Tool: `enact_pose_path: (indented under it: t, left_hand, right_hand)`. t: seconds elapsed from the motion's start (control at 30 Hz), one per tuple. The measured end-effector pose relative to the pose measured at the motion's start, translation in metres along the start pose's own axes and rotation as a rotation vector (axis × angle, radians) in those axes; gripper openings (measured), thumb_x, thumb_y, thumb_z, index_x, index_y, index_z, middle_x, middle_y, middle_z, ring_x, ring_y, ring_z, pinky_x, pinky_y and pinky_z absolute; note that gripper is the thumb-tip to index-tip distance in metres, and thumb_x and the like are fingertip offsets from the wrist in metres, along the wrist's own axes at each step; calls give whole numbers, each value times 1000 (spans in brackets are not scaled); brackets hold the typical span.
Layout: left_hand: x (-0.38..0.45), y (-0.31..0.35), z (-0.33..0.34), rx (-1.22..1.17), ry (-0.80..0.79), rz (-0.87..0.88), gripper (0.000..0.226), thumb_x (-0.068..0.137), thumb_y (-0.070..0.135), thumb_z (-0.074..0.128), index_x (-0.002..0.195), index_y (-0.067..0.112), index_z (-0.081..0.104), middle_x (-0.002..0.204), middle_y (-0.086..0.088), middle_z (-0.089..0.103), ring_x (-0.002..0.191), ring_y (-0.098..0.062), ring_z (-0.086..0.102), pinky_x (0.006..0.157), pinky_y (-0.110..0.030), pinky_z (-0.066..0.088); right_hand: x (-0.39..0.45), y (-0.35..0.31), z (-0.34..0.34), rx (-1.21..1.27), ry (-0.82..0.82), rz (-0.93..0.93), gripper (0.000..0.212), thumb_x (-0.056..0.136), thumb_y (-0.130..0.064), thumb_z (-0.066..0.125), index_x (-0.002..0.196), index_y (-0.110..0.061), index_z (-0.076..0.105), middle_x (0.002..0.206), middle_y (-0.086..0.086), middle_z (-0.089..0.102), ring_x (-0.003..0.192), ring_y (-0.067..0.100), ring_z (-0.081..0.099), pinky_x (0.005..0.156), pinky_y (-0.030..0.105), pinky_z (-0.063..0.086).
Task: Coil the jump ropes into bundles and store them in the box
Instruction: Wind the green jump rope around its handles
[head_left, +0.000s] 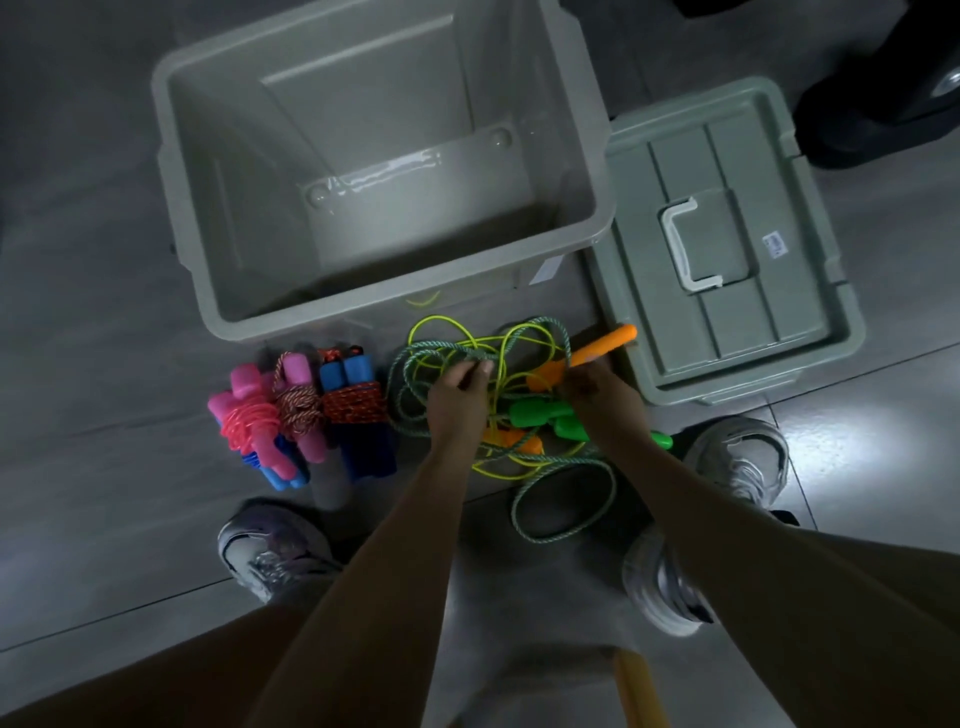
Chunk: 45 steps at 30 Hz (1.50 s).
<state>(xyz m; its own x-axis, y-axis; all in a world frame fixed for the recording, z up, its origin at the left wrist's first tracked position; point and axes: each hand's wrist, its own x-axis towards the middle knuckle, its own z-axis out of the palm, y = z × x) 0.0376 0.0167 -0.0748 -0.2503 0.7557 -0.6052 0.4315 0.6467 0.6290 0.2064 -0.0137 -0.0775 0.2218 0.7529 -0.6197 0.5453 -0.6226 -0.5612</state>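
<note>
Before the empty box (384, 171), the left hand (457, 395) pinches the green rope (415, 364) while the right hand (597, 389) grips an orange handle (602, 348); untangling apparently precedes coiling, with finished bundles (306, 410) waiting alongside.

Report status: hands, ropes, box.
Left hand pinches green rope; right hand grips orange handle. Box empty. Three coiled bundles wait outside.

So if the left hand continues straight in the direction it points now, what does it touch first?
Probably the tangled green rope that the left hand already pinches; beyond it, the near wall of the box. Depth is hard to judge.
</note>
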Motion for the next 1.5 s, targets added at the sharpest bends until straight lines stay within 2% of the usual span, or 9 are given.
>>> enact_pose_path:
  t: [0.4,0.6,0.7,0.87,1.0,1.1,1.2,1.33,1.5]
  left_hand:
    - [-21,-13,10,116,-264,-41,18,89,30,63,97,15,65,95,-1,66,91,-19,61,72,-25,42]
    - [-23,8,-4,-157,-151,-259,51,78,52,69,110,13,65,112,-4,65,101,-22,62,90,-36,49]
    - [-33,37,-15,-632,-208,-325,25,87,38,65,95,14,64,102,-11,68,92,-23,66,74,-34,57]
    - [-68,97,-60,-569,-153,-193,26,96,31,53,109,10,62,104,-8,63,95,-25,62,60,-32,53]
    - [-115,133,-114,-286,-236,68,26,99,30,46,86,18,65,88,-9,65,74,-18,64,73,-38,56]
    - [-154,159,-159,-82,-359,310,27,101,21,41,94,10,65,75,-6,61,50,-7,59,53,-20,50]
    - [-192,185,-203,216,-405,505,29,101,21,41,91,17,68,74,2,59,63,-7,53,59,-15,40]
    - [-235,205,-243,-75,-467,560,35,102,12,35,80,6,62,57,3,61,54,-5,57,60,-18,46]
    - [-227,199,-271,-542,-69,451,36,101,16,39,70,6,55,41,5,49,37,-7,47,48,-23,44]
  right_hand:
    - [-3,16,3,-161,-114,-79,33,73,-13,77,104,-8,68,107,12,65,99,29,59,79,31,43]
    - [-15,-6,-13,36,-211,-64,24,80,-22,73,101,-11,70,89,3,66,84,15,60,74,28,45]
    - [-28,-32,-29,171,-264,-123,19,80,-16,74,97,-10,71,83,0,66,77,5,60,71,17,46]
    - [-64,-85,-66,316,-329,-218,11,76,-11,76,86,-10,71,57,-13,65,55,-7,55,61,13,43]
    - [-108,-136,-100,428,-357,-335,14,84,-9,67,96,-3,67,74,6,63,65,9,58,64,21,45]
    - [-145,-173,-120,467,-289,-443,13,92,-14,57,101,-4,62,82,5,62,67,4,59,63,18,44]
    - [-181,-202,-131,456,-312,-538,28,98,-21,45,119,-8,58,111,4,62,99,10,58,80,16,42]
    - [-226,-231,-148,216,-392,-662,43,102,-31,33,99,-3,65,90,-1,66,85,3,59,79,7,39]
    - [-242,-239,-176,-75,-232,-736,32,100,-24,41,73,-15,55,61,-1,51,55,10,53,57,17,41]
